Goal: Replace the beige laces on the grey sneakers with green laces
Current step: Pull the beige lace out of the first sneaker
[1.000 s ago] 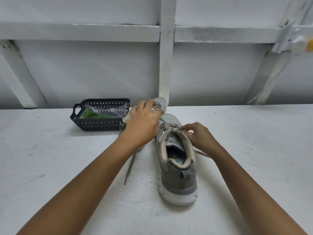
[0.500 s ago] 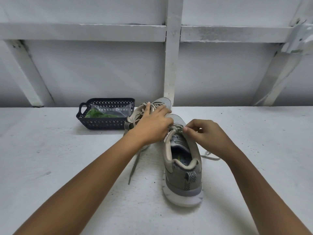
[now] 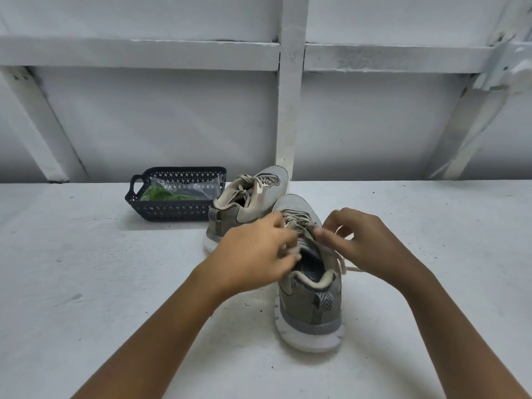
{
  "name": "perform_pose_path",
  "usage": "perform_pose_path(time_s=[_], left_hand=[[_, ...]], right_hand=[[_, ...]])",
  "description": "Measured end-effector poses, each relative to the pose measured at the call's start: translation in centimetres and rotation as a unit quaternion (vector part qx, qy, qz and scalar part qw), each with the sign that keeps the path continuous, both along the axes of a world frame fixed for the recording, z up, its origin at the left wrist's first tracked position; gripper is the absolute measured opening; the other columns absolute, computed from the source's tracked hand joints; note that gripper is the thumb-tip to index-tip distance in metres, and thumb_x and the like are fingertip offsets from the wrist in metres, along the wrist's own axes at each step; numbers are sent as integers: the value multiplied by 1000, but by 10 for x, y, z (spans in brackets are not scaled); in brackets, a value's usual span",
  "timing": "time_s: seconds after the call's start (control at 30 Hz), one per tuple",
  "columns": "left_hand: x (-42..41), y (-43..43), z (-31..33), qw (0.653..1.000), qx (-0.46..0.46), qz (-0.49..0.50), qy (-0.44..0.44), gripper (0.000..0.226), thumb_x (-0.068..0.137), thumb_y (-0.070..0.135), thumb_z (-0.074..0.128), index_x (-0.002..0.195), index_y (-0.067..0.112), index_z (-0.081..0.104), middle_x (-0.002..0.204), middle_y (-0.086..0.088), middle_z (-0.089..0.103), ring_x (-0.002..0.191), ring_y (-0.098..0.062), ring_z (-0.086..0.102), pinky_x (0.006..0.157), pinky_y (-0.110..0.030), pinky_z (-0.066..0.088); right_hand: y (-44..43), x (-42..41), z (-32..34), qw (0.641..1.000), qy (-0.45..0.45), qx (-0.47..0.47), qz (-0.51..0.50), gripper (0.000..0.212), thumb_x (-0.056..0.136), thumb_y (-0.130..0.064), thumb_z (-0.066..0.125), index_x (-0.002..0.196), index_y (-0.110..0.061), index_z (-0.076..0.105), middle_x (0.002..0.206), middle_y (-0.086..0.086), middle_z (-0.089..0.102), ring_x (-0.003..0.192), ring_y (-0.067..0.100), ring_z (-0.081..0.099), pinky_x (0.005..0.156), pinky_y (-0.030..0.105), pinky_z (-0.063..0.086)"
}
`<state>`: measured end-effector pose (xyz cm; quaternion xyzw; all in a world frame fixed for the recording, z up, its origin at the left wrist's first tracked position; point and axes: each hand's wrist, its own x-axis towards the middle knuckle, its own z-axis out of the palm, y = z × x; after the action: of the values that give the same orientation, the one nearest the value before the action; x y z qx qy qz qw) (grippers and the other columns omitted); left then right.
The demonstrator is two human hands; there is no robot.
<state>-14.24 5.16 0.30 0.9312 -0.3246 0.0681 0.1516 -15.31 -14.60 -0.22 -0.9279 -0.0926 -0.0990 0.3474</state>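
Two grey sneakers with beige laces stand on the white table. The near sneaker (image 3: 309, 306) points away from me, heel toward me. My left hand (image 3: 256, 251) pinches its beige lace (image 3: 299, 223) at the left side of the tongue. My right hand (image 3: 365, 240) pinches the same lacing on the right side; a loose lace end trails out under that hand. The far sneaker (image 3: 247, 203) stands behind, tilted left, untouched. Green laces (image 3: 161, 194) lie in a clear bag inside the dark basket (image 3: 172, 211).
The basket sits at the back left, touching the far sneaker's heel. A white wall with beams and a post (image 3: 288, 110) rises directly behind the table. Bare table surface (image 3: 86, 283) spreads left and right of the shoes.
My left hand came off the far sneaker and moved right and nearer onto the near sneaker's laces. My right hand stayed at the lacing. The view shifted slightly.
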Motion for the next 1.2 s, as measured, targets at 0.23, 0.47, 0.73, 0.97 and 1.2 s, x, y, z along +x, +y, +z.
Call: perform_pose_path(time_s=[0.23, 0.47, 0.73, 0.97, 1.2], left_hand=[[5, -9, -21, 979, -131, 82, 132, 43, 80, 34, 67, 113, 31, 40, 120, 5, 39, 112, -14, 46, 90, -35, 44], [12, -14, -37, 920, -239, 139, 277, 73, 70, 30, 70, 133, 35, 35, 133, 4, 40, 111, -13, 52, 95, -31, 44], [8, -17, -43, 894, -305, 147, 295, 78, 55, 33, 57, 131, 34, 40, 133, 2, 44, 113, -15, 53, 97, -35, 45], [7, -20, -48, 888, -336, 151, 276, 75, 55, 33, 56, 130, 32, 45, 130, 4, 46, 116, -10, 50, 101, -38, 44], [4, -21, -51, 880, -360, 156, 268, 73, 56, 33, 54, 128, 34, 48, 131, 6, 47, 114, -7, 50, 100, -38, 44]], right_hand=[[-6, 43, -8, 991, 112, 59, -51, 14, 92, -23, 58, 88, -15, 69, 75, 3, 68, 71, 17, 65, 65, 30, 55], [3, 61, -7, 983, 169, 77, -8, 9, 89, -8, 60, 88, -4, 68, 77, 10, 65, 68, 15, 59, 65, 28, 56], [19, 74, -11, 992, 104, -42, -50, 17, 98, -15, 35, 98, -4, 49, 93, 11, 56, 80, 23, 52, 64, 31, 42], [7, 69, -10, 969, 181, 145, -86, 32, 100, -24, 44, 93, 2, 63, 72, 9, 62, 58, 16, 59, 47, 23, 48], [1, 67, -6, 976, 165, 135, -34, 11, 91, -11, 59, 82, -6, 63, 71, 5, 61, 67, 14, 59, 62, 26, 53]])
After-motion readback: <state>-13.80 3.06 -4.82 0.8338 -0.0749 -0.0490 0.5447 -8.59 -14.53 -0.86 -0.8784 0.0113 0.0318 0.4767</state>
